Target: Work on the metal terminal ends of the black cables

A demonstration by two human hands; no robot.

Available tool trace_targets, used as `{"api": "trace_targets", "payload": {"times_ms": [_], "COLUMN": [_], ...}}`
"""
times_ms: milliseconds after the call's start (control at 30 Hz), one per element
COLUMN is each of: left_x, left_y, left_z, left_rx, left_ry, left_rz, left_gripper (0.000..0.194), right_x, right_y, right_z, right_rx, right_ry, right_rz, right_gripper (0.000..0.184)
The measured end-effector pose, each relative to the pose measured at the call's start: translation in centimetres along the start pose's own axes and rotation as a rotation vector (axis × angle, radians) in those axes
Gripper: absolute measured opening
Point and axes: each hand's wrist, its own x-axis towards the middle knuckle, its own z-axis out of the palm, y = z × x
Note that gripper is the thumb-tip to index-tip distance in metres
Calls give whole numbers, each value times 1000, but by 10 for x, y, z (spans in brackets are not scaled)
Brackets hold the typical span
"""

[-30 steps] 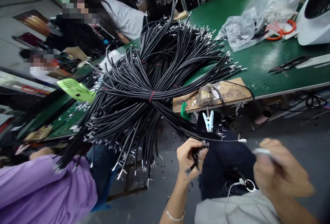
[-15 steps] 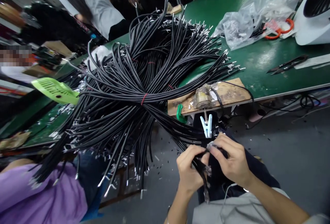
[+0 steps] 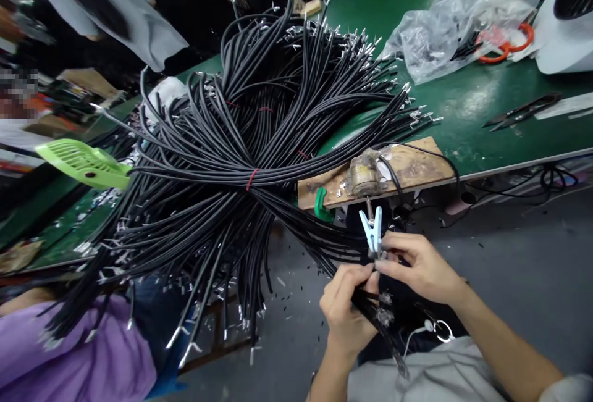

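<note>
My left hand [image 3: 345, 309] is closed around several black cables [image 3: 340, 247], whose frayed ends stick out below it over my lap. The thumb and fingers of my right hand [image 3: 424, 266] pinch a bare cable end just below a light blue clothespin [image 3: 372, 229]; the fingers partly hide that end. This clothespin is fixed to the shaft of a small motor [image 3: 364, 176] on a wooden board [image 3: 417, 164]. A large pile of black cables [image 3: 222, 167] with stripped silvery ends spreads to the left, some bundles tied with red ties [image 3: 252, 178].
A green clamp [image 3: 320, 203] grips the board at the edge of the green table [image 3: 491, 96]. Thread snips [image 3: 523, 112], orange-handled scissors [image 3: 504, 47] and plastic bags [image 3: 430, 44] lie at right. A lime-green fan [image 3: 86, 164] stands at left, near a person in purple [image 3: 78, 352].
My right hand has moved up to the clothespin's lower end. The cable ends below my left hand have swung to the right. The view has shifted slightly.
</note>
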Motion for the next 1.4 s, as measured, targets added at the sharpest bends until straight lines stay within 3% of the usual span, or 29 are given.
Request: {"api": "trace_targets", "payload": {"times_ms": [67,133,233,400,533,633,733,800,867,933,1067,1133,1200,1233,1300,1400], "left_x": [1,3,3,2,3,7,14,17,18,17,8,7,9,12,20,28], "left_y": [1,2,4,2,-2,0,6,10,12,11,11,12,12,12,10,4], "left_z": [0,1,5,9,7,1,-6,-9,-10,-7,2,4,1,-2,-9,-16], "left_rx": [25,58,83,33,-18,-46,-39,-22,-4,12,66,91,73,36,-99,-316], "left_ry": [-51,-102,-64,36,52,-24,-136,-189,-208,-191,-46,3,-31,-82,-220,-312], "left_rz": [-37,-87,-134,-145,-38,-7,-103,-158,-180,-185,-167,-174,-206,-226,-249,-234], "left_gripper": [21,19,9,6,6,10,23,30,32,31,25,22,20,20,21,20], "right_x": [-2,-4,-7,-7,-4,-3,-4,-3,-2,-2,-6,-8,-9,-8,-5,1], "right_y": [-3,-3,2,4,4,10,16,17,15,11,7,8,8,8,9,10], "right_z": [3,12,31,47,41,33,25,22,21,24,37,42,41,39,32,19], "right_rx": [-76,-108,141,1008,1226,1069,851,781,706,621,415,175,-40,-73,81,568], "right_ry": [65,234,375,245,100,29,114,102,34,44,324,512,631,624,451,-4], "right_rz": [-48,-93,-75,297,423,346,206,124,51,18,-28,-194,-402,-456,-397,-24], "right_gripper": [18,24,22,22,24,24,23,25,24,19,19,15,14,13,7,30]}}
